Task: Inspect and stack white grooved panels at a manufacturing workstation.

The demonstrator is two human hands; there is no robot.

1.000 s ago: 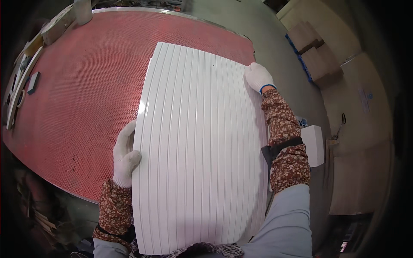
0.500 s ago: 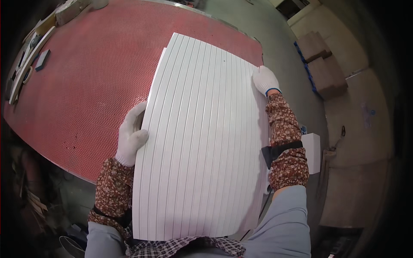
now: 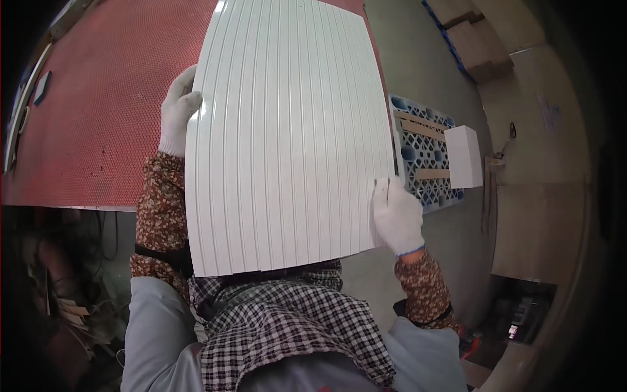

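A red perforated counter [image 3: 98,111] fills the upper left; in front of it a large white ribbed panel [image 3: 287,137] is held up over the person's chest, its far end over the counter's edge; the left hand [image 3: 177,111], in a white glove, grips the panel's left edge about halfway up, fingers curled round it; the right hand [image 3: 397,215], also gloved, clasps the lower right edge, thumb on the front face; to the right, on the grey floor [image 3: 424,78], lies a blue plastic pallet [image 3: 424,157] bearing a small white block [image 3: 464,157].
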